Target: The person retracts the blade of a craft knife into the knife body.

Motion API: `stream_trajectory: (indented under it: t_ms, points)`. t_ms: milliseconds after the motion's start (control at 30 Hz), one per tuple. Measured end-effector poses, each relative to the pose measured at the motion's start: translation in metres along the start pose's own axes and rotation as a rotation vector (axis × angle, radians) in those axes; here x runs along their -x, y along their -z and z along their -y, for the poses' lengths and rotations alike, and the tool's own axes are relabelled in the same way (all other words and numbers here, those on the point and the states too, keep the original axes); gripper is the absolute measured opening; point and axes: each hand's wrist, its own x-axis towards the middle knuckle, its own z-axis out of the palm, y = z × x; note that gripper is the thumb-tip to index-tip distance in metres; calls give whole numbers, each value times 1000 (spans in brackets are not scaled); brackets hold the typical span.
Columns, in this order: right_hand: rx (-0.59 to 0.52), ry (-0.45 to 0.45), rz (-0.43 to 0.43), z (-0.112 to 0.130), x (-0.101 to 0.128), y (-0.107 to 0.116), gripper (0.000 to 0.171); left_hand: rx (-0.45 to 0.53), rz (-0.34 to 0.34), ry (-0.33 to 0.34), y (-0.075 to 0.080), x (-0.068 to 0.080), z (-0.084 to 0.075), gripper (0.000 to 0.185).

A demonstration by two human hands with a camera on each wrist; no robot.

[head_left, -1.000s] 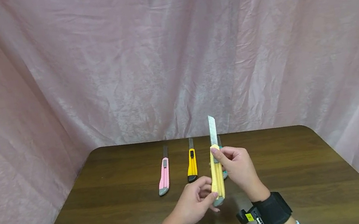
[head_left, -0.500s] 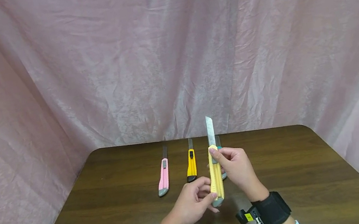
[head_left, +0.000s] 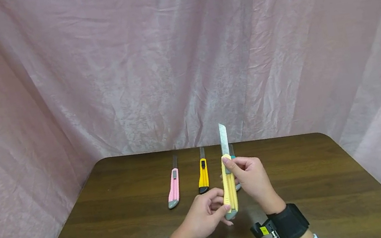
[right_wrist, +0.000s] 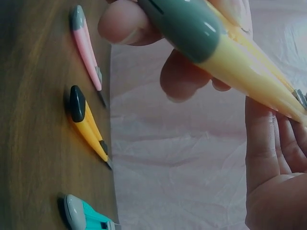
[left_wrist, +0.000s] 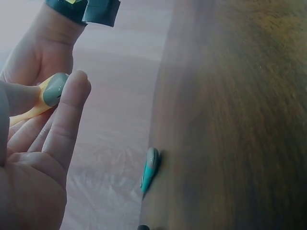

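A pale yellow utility knife [head_left: 229, 186] stands upright above the table, its blade [head_left: 223, 138] pushed out at the top. My left hand [head_left: 220, 206] grips its lower end by the grey cap [right_wrist: 184, 24]. My right hand [head_left: 231, 167] pinches the upper body at the slider. In the left wrist view my left fingers [left_wrist: 64, 120] curl beside the grey cap [left_wrist: 53, 88]. The right wrist view shows the yellow body [right_wrist: 240, 62] crossing the palm of my right hand [right_wrist: 273, 167].
On the dark wooden table [head_left: 123, 216] lie a pink knife [head_left: 173, 186], an orange-and-black knife [head_left: 203, 174] and a teal knife [head_left: 238, 186], mostly hidden behind my right hand. Pink cloth [head_left: 179, 53] hangs behind and on both sides of the table.
The held knife and both hands have drifted very slightly to the left. Both grips look the same.
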Motion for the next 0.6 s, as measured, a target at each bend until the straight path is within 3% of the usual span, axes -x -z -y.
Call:
stream_trajectory:
  t_ms: [467,600]
  points:
    - [25,-4,-45,3,1,-3,36,-1,-19,35,0,0,-1,25]
    - [32,20,-49,3,2,-4,35,-18,-22,14,-1,0,-1,24]
